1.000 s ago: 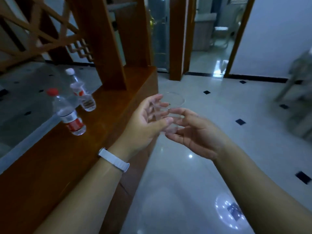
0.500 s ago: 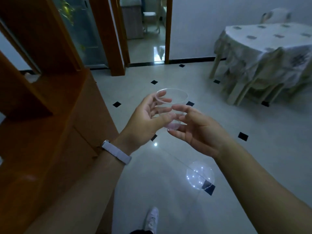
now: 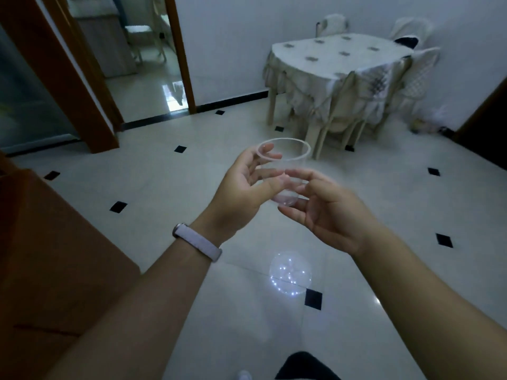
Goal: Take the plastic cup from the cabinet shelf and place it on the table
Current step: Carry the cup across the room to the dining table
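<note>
A clear plastic cup (image 3: 291, 157) is held upright in mid-air over the tiled floor, in the middle of the view. My left hand (image 3: 241, 190) grips its left side, thumb in front and fingers behind the wall. My right hand (image 3: 326, 212) touches the cup's lower right side and base with its fingertips. The table (image 3: 337, 58), covered with a pale patterned cloth, stands at the far right against the wall, well beyond the cup.
Pale chairs (image 3: 340, 119) ring the table. The brown wooden cabinet (image 3: 49, 242) fills the lower left. A doorway (image 3: 142, 67) with a brown frame opens at the back left. A dark door edge (image 3: 485, 127) stands at the right. A lamp's reflection (image 3: 290, 272) shines on the floor.
The view has swung right, away from the cabinet and its bottles, and the table has come further into sight. Both hands keep hold of the cup.
</note>
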Demonstrator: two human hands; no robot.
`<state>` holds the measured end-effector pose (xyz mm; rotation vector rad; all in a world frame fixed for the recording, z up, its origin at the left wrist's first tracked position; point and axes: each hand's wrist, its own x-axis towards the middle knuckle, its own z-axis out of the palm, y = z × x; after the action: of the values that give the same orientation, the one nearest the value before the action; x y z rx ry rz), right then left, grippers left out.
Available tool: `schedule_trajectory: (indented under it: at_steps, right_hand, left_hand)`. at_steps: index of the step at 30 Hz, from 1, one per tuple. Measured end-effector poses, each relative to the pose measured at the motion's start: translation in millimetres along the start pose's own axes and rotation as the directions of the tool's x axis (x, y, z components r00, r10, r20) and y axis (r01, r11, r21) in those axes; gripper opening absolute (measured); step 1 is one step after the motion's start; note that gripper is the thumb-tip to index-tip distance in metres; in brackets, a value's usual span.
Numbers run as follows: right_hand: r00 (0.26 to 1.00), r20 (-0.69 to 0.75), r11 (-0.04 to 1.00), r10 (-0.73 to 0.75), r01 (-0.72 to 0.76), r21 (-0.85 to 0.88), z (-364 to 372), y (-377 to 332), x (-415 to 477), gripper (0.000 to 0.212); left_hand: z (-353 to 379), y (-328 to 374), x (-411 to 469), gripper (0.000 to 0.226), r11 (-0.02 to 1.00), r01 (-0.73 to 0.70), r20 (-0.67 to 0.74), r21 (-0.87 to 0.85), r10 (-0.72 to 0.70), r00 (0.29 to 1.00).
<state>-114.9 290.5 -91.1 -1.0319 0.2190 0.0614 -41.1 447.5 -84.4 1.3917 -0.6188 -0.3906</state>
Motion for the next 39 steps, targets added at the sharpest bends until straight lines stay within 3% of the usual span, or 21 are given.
schedule_trajectory:
  at_steps: [10, 27, 39]
  right_hand:
    - [0.986, -0.147, 0.996, -0.082, 0.084, 0.011, -111, -62, 50, 0.047]
    - [0.968, -0.230, 0.990, -0.095, 0.116, 0.080, -299, -210, 168, 0.046]
    - [0.945, -0.321, 0.988, -0.058, 0.099, 0.114, -345, -243, 284, 0.045]
  left_hand:
    - [63, -39, 132, 0.054, 0.998, 0.049, 0.190, 0.035, -0.055, 0.980]
    - [192, -87, 382, 0.047, 0.999, 0.018, 0.237, 0.051, -0.030, 0.971]
    - [170, -139, 515, 0.050, 0.997, 0.014, 0.298, 0.070, -0.034, 0.954]
